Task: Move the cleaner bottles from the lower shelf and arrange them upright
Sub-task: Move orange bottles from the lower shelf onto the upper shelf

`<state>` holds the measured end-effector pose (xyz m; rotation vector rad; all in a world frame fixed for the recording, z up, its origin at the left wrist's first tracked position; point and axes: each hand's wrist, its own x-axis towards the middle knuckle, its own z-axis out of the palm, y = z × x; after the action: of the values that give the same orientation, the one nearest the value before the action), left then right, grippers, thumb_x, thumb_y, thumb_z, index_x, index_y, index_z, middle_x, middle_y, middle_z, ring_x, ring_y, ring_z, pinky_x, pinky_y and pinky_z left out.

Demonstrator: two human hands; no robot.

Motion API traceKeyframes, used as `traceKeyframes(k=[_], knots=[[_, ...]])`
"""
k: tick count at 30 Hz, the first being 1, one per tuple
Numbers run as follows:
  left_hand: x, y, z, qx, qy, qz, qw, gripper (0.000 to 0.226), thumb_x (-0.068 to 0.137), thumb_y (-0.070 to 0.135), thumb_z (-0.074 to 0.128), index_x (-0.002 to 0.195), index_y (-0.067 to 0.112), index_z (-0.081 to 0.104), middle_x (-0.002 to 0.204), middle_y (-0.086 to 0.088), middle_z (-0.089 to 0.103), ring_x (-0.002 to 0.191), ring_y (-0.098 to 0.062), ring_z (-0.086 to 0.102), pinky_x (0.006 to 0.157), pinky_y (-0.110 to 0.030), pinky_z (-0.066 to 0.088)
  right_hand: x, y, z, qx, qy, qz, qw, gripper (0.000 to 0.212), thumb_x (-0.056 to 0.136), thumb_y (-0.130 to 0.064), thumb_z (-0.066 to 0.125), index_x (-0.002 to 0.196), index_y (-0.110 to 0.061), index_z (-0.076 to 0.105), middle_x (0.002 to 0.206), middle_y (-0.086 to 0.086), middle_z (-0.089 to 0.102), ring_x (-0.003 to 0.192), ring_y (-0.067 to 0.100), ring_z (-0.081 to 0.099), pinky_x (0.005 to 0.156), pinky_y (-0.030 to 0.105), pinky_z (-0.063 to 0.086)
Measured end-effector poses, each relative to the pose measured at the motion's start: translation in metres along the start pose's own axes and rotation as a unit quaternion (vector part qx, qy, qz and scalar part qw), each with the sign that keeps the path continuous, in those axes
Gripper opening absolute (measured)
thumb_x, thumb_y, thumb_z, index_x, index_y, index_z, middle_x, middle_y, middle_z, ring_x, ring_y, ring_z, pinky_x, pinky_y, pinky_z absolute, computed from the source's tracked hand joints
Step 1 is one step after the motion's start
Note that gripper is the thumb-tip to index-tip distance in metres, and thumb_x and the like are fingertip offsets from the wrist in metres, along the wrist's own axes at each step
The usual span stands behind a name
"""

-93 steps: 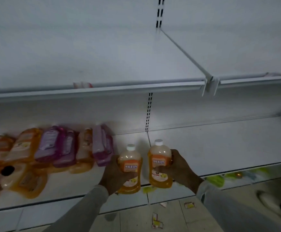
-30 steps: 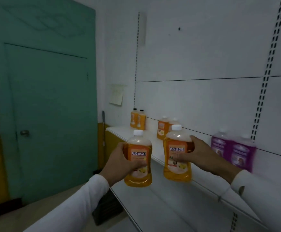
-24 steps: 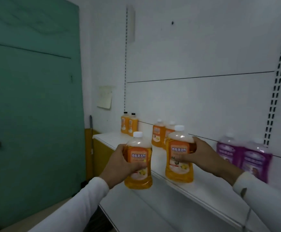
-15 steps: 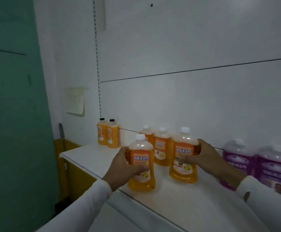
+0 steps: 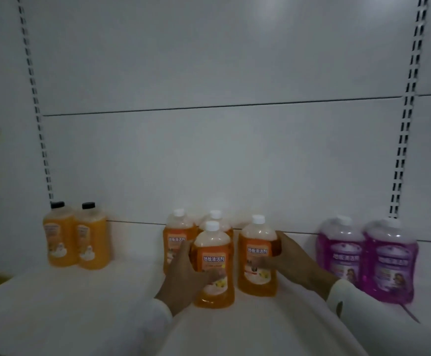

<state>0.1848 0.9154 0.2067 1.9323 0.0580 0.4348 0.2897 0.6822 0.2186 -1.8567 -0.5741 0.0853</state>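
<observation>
On the white shelf (image 5: 86, 299), our left hand (image 5: 183, 276) and right hand (image 5: 290, 260) each wrap fingers around an upright orange cleaner bottle (image 5: 213, 268), (image 5: 258, 258), seating both before two standing ones for alignment.

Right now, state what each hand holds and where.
Left hand grips one orange bottle around its body; right hand grips another orange bottle likewise.

Orange white-capped bottles (image 5: 213, 265), orange black-capped bottles (image 5: 77, 240), purple bottles (image 5: 366, 258), white shelf (image 5: 68, 304), white sleeves (image 5: 142, 330)
</observation>
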Motion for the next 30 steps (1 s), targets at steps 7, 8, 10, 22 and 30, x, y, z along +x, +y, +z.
traceKeyframes(k=[7,8,10,22,30], knots=[[0.021,-0.009,-0.002,-0.015,-0.033,0.026,0.999,0.076,0.068,0.028,0.085,0.130,0.031,0.041,0.119,0.013,0.058,0.110,-0.010,0.058,0.093,-0.036,0.053,0.011,-0.005,0.007,-0.027,0.031,0.021,0.999,0.061,0.068,-0.014,0.086,0.120,-0.021,0.053,0.109,-0.004,0.070,0.096,0.009,0.069,0.075,0.024,0.058],[0.022,-0.010,-0.003,-0.016,-0.036,0.027,0.999,0.078,0.067,0.028,0.085,0.131,0.030,0.041,0.120,0.012,0.058,0.111,-0.011,0.059,0.093,-0.037,0.053,0.012,-0.004,0.007,-0.031,0.035,0.021,0.999,0.062,0.068,-0.016,0.086,0.121,-0.020,0.053,0.110,-0.003,0.070,0.099,0.011,0.069,0.079,0.027,0.058],[0.024,-0.013,-0.004,-0.018,-0.036,0.024,0.999,0.079,0.066,0.030,0.085,0.131,0.030,0.041,0.121,0.011,0.059,0.112,-0.012,0.059,0.095,-0.040,0.053,0.014,-0.001,0.009,-0.038,0.042,0.021,0.998,0.067,0.066,-0.020,0.087,0.123,-0.020,0.052,0.113,-0.003,0.069,0.101,0.012,0.067,0.082,0.030,0.057],[0.019,-0.003,-0.003,0.021,-0.032,0.000,0.999,0.077,0.066,0.030,0.085,0.129,0.030,0.041,0.121,0.010,0.061,0.112,-0.012,0.059,0.097,-0.042,0.051,0.013,0.009,0.012,-0.060,0.050,0.023,0.997,0.067,0.070,-0.025,0.085,0.124,-0.024,0.045,0.114,-0.010,0.062,0.105,0.011,0.063,0.083,0.025,0.054],[-0.015,0.029,-0.028,0.151,-0.073,0.010,0.986,0.060,0.075,0.028,0.080,0.123,0.029,0.044,0.118,0.015,0.052,0.113,-0.010,0.051,0.104,-0.037,0.043,-0.018,-0.022,0.005,-0.205,0.063,0.050,0.975,0.089,0.070,-0.043,0.082,0.140,-0.013,0.035,0.133,0.003,0.052,0.119,0.021,0.052,0.096,0.034,0.047]])
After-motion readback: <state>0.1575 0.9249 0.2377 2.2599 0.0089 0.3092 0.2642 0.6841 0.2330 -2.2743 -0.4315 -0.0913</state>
